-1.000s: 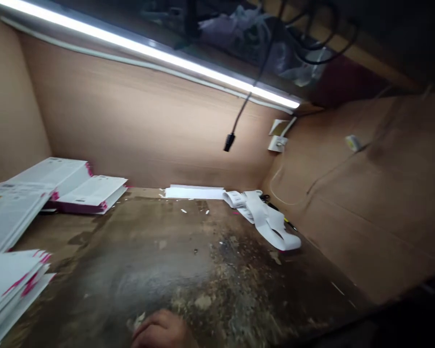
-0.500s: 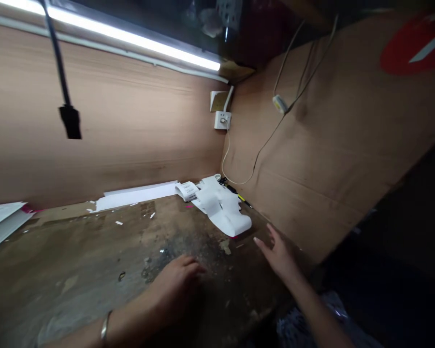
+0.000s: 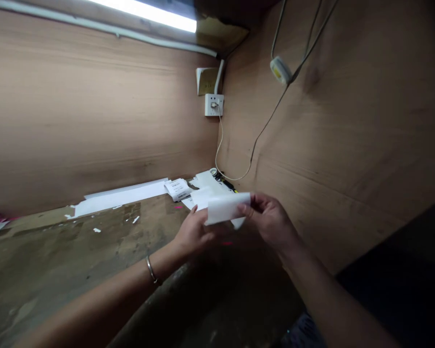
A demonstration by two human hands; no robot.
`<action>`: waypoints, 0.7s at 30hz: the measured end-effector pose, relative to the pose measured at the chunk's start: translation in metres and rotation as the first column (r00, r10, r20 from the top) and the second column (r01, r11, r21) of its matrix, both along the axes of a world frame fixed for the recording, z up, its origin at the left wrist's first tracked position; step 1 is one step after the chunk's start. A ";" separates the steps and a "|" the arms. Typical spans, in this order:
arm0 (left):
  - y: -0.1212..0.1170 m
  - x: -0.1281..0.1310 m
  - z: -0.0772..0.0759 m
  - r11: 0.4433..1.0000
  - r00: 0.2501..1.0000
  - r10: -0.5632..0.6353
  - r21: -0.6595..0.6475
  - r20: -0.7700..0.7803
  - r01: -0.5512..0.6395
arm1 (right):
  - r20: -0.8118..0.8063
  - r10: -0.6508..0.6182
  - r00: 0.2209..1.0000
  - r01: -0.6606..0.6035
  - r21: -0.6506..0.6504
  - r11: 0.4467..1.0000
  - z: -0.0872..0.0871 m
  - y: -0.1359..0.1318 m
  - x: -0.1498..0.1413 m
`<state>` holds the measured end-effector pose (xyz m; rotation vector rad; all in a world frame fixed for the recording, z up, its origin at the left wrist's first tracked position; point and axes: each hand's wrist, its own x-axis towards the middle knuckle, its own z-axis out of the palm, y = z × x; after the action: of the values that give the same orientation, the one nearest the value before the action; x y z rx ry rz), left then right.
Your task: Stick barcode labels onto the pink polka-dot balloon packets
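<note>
A curled strip of white paper point(image 3: 226, 208) is raised in front of me, above the table. My right hand point(image 3: 271, 217) pinches its right end between thumb and fingers. At its left end is my left hand point(image 3: 195, 229), thumb up, with the fingers partly hidden behind and under the paper; it appears to grip that end. A silver bangle point(image 3: 151, 269) circles my left wrist. Just behind the strip lie more white paper pieces point(image 3: 207, 181) and a folded printed label strip point(image 3: 177, 189).
Long white paper sheets point(image 3: 121, 198) lie along the back wall. Small scraps point(image 3: 97, 230) dot the worn tabletop point(image 3: 58, 270). A thin cable point(image 3: 253, 150) with an inline switch point(image 3: 280, 70) hangs at the right, plugged into a wall socket point(image 3: 214, 105). A tube light point(image 3: 148, 12) shines above.
Both hands have come together at the paper pile and lifted the curled white strip. The right hand, empty before, now pinches it. My view has moved closer to the corner.
</note>
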<state>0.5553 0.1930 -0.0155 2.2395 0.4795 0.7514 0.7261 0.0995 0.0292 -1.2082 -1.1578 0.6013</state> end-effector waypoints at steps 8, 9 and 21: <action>-0.043 0.008 0.014 0.527 0.963 0.159 -0.844 0.218 0.104 | -0.278 0.115 0.954 -0.162 -0.152 0.975 0.002 0.010 -0.005; -0.044 0.006 0.009 0.516 0.967 0.160 -0.852 0.197 0.088 | -0.283 0.120 0.952 -0.177 -0.184 0.967 -0.005 0.007 -0.009; -0.042 -0.008 -0.007 0.488 0.964 0.210 -0.872 0.162 0.040 | 0.356 -0.255 0.899 0.244 0.075 0.967 -0.037 -0.013 -0.011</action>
<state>0.5473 0.1513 -0.0224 1.1252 0.6642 0.6130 0.7146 0.0868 -0.0082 -1.4561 -1.2840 0.1663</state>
